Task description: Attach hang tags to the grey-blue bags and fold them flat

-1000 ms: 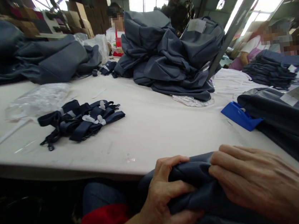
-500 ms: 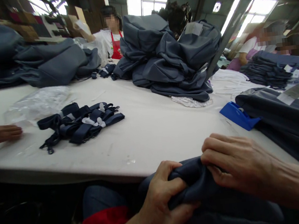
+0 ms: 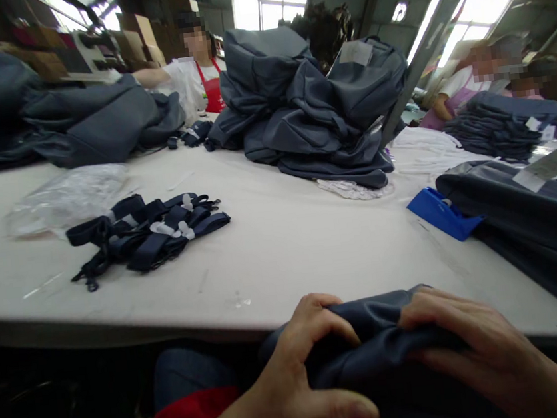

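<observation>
Since half a second ago, the right hand [image 3: 478, 334] has shifted outward along the slate-blue cloth [image 3: 379, 321], the left hand [image 3: 296, 368] has opened its thumb away, and another worker's hand has left the far-left side. Biggest from where I stand is the white table [image 3: 289, 261], then the tall heap [image 3: 297, 106] on its far side. The cloth sits bunched at the near edge, between both hands. The left is spread, fingers over the top, thumb well apart; the right seems to pinch a fold, though I can't judge how firmly. I'd bring that left thumb in under the cloth and draw both sides evenly, lest it crease or slip. Smaller things, the navy straps [image 3: 155, 230] and the blue tape dispenser [image 3: 443, 214], lie clear of the fingers
</observation>
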Tool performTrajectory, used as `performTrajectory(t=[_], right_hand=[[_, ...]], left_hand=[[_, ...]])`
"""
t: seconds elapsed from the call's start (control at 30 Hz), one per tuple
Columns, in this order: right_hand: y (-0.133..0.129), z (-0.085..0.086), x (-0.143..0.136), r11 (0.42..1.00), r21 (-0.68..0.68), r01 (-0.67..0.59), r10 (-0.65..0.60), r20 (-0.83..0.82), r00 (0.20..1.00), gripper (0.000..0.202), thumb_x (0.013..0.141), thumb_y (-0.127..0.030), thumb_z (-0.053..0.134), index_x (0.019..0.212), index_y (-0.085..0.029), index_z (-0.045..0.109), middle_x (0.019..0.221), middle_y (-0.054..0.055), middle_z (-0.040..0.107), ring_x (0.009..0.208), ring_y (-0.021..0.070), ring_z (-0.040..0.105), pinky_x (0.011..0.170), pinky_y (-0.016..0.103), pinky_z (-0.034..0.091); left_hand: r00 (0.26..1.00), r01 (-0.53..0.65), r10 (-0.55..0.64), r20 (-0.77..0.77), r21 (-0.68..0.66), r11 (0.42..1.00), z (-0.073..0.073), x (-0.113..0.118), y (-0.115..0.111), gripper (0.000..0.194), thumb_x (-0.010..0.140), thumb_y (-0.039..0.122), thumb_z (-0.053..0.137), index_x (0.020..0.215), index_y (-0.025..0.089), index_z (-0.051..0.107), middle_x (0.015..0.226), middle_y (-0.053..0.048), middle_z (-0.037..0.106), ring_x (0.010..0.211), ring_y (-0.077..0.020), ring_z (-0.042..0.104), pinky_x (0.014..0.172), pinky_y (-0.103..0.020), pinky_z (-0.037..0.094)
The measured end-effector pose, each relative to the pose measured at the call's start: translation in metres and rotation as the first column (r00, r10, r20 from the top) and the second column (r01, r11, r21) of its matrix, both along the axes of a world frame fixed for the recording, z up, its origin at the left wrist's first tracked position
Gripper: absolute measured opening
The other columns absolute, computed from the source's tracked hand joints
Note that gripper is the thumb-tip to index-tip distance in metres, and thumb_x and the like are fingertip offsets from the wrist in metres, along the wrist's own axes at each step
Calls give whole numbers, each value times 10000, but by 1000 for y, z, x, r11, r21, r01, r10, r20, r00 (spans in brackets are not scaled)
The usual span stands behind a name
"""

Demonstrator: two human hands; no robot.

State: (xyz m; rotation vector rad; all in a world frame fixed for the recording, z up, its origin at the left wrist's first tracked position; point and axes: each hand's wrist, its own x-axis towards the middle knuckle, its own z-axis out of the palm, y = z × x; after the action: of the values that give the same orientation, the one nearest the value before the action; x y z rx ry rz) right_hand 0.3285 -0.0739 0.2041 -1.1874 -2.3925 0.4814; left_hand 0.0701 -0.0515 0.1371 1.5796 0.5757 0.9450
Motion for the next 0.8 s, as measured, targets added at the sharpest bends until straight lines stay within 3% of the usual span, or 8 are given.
performTrajectory(t=[0.13, 0.27, 0.37, 0.47, 0.53, 0.6, 0.67, 0.8], right_hand=[[-3, 5, -2, 998, 58, -39, 38, 8, 999, 73, 941, -181, 560, 974, -244, 575, 752, -23, 594, 665, 118, 570, 584, 213, 439], [-6, 7, -9, 992, 114, -55, 53, 26, 998, 111, 948, -193, 547, 1005, -257, 618, 864, 11, 634, 738, 131, 603, 615, 222, 471], [-11, 2, -10, 992, 123, 25, -28, 19, 999, 165, 936, -243, 575, 1094, -277, 608, 1009, 29, 672, 873, 161, 653, 704, 244, 524], [-14, -10, -5, 957, 216, 193, -205, 32, 978, 465, 844, -419, 707, 1253, -266, 548, 1103, 54, 687, 965, 218, 671, 779, 301, 552], [-15, -19, 0, 940, 233, 251, -261, 14, 965, 449, 809, -495, 728, 1157, -245, 594, 989, 42, 700, 861, 216, 675, 716, 303, 546], [-13, -27, 5, 961, 173, 218, -216, -30, 976, 304, 841, -520, 686, 908, -232, 617, 779, 7, 655, 680, 177, 624, 592, 279, 495], [-12, -30, 9, 978, 119, 169, -162, -70, 984, 356, 878, -546, 628, 747, -221, 565, 650, -11, 571, 578, 152, 547, 519, 272, 423], [-13, -20, 9, 986, 86, 144, -140, -47, 989, 415, 870, -597, 611, 721, -214, 549, 632, -16, 550, 581, 144, 531, 532, 264, 395]], left_hand=[[997, 56, -55, -55, 16, 998, 4, -7, 14, 193, 919, 287, 596, 1100, 223, 612, 1264, -79, 539, 1193, -232, 513, 1049, -363, 392], [987, -9, 31, -158, 137, 991, 3, 6, 23, 529, 809, 152, 693, 1297, 258, 521, 1160, -36, 616, 1024, -180, 584, 929, -290, 450], [984, -29, 58, -170, 166, 986, 5, 15, 29, 213, 822, 188, 696, 1032, 207, 665, 945, -7, 662, 867, -153, 596, 823, -253, 456], [986, -102, 107, -127, 49, 994, 10, 15, 33, 119, 802, 252, 736, 862, 171, 671, 809, 6, 646, 765, -136, 571, 727, -231, 445], [994, -70, 64, -86, -73, 995, 12, 14, 35, 178, 776, 294, 764, 849, 157, 676, 755, 9, 631, 705, -125, 546, 667, -221, 432], [998, 51, -55, -14, -184, 982, 11, 16, 35, 227, 750, 325, 788, 830, 141, 681, 707, 9, 613, 647, -110, 518, 617, -210, 419], [984, 178, -164, 74, -285, 942, 8, 20, 36, 255, 722, 331, 810, 813, 130, 681, 679, 8, 598, 607, -96, 496, 583, -199, 404], [953, 281, -190, 236, -449, 848, -2, 33, 41, 300, 686, 361, 832, 784, 125, 674, 660, 6, 595, 573, -86, 492, 549, -185, 384]])
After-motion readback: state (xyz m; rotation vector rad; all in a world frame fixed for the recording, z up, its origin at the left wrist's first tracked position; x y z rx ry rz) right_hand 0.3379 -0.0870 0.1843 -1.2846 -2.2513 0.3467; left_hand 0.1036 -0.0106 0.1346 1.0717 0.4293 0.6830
